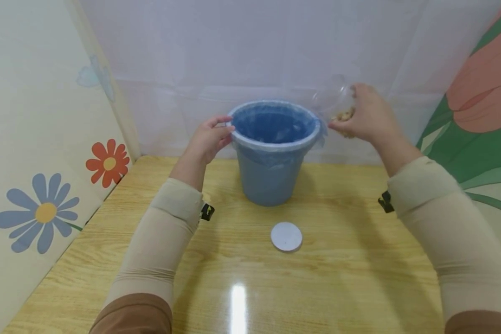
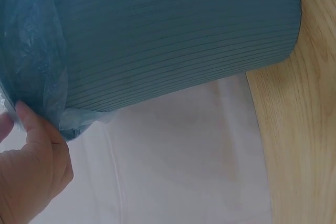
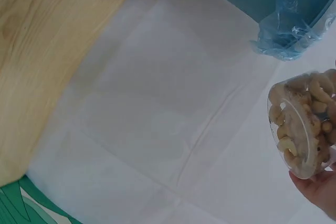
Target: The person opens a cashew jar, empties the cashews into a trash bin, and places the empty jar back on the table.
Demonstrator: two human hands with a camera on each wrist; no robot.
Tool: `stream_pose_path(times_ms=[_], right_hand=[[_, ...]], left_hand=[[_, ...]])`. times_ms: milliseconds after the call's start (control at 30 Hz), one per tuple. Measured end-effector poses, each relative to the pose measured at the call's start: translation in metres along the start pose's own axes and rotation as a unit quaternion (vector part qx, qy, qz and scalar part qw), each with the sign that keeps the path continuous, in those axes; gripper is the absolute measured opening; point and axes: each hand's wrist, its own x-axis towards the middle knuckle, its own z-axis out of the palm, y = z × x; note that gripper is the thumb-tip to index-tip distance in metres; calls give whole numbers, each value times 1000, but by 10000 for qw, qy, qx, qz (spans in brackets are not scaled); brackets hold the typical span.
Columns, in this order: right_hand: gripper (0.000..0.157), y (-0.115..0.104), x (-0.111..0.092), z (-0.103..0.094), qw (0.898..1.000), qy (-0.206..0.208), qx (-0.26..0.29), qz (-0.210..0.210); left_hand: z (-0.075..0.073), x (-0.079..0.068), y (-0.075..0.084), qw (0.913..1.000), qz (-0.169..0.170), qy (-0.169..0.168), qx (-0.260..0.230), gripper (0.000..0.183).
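Note:
A blue bin [image 1: 267, 178] stands on the wooden table, lined with a thin translucent blue bag [image 2: 44, 40] folded over its rim. My left hand [image 1: 208, 139] pinches the left side of the rim, thumb and fingers on either side of it. To the right of the bin and about level with its rim, my right hand [image 1: 371, 113] grips a clear plastic jar [image 1: 330, 95]. The jar is tilted, and cashew nuts [image 3: 317, 111] lie inside it. A round white lid [image 1: 286, 236] rests on the table in front of the bin.
A white sheet [image 1: 217, 55] hangs right behind the bin. Panels with painted flowers [image 1: 46, 213] border the table [image 1: 338, 287] at left and right. A bunched end of the bag sticks out at the bin's right side.

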Motion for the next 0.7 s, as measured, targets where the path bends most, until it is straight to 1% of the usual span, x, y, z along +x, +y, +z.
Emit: stream_pose_path(times_ms=[167,267,400,467,567,667,700], right_hand=[[114,-4,4,-2,9976,-65,-632,-288],[114,-6,6,-3,9939,-57,-1012,-441],[108,-9,7,-6,9866,-11,-1476,-691],[104,-11,8,-7,9805,6,-1770,-852],[101,-13,10,-8,9684,5,-2241,-1095],[100,-16,10,-8,9577,15,-2558,-1316],[99,-17,10,-8,9556,15,-2610,-1368]], left_hand=[[0,-1,1,10000,-17,-10,47,42],[1,-2,0,10000,-30,-1,49,41],[1,-2,1,10000,-36,-22,82,41],[1,-2,2,9999,-46,-18,107,42],[2,-3,2,9999,-61,8,128,41],[3,-3,2,9999,-64,18,113,41],[3,-3,2,9999,-59,23,126,41]])
